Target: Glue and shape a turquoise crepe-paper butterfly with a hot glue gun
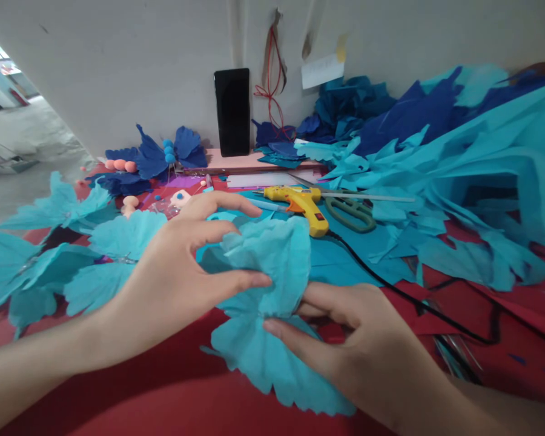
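Note:
A light turquoise crepe-paper butterfly with ruffled wing edges is held above the red tabletop. My right hand pinches it at its gathered middle, thumb in front and fingers behind. My left hand is beside the upper wing, its thumb and fingers spread apart. The left thumb tip lies against or just in front of the paper; I cannot tell whether it presses on it. Just beyond the hands lies a yellow hot glue gun with a glue stick in its back, near green-handled scissors.
Finished turquoise butterflies lie at left, with dark blue ones behind. Turquoise and blue crepe sheets pile up at right. A black phone leans on the wall. The gun's black cord crosses the red surface.

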Demonstrator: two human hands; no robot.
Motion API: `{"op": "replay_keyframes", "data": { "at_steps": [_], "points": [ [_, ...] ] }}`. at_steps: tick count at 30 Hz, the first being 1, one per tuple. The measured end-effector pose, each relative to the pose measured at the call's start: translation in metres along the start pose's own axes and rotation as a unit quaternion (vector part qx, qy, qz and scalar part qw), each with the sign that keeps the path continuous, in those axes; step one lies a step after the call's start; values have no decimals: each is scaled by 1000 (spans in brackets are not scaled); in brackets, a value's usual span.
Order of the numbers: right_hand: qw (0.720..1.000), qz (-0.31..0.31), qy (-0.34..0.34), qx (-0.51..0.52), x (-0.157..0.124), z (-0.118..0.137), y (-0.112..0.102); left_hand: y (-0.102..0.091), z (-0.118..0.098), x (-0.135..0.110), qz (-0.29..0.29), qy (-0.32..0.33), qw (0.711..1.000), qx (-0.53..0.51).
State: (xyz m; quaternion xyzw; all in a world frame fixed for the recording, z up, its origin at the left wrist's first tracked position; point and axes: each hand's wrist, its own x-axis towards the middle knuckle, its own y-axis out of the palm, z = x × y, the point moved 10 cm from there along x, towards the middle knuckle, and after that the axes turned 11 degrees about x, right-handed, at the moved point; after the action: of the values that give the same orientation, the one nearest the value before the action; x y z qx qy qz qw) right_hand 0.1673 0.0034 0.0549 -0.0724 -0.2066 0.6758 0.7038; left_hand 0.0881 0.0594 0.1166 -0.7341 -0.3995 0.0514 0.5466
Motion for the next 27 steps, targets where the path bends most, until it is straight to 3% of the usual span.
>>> {"op": "replay_keyframes", "data": {
  "at_steps": [7, 17, 27],
  "points": [
    [998, 3, 46, 48, 1, -5, 1, -1, 2, 1, 8, -23, 999, -36],
    [999, -6, 28, 30, -3, -2, 1, -7, 0, 1, -15, -11, 999, -41],
    [992, 16, 77, 95, -1, -9, 4, -9, 8, 3, -21, -40, 995, -86]
  ]
}}
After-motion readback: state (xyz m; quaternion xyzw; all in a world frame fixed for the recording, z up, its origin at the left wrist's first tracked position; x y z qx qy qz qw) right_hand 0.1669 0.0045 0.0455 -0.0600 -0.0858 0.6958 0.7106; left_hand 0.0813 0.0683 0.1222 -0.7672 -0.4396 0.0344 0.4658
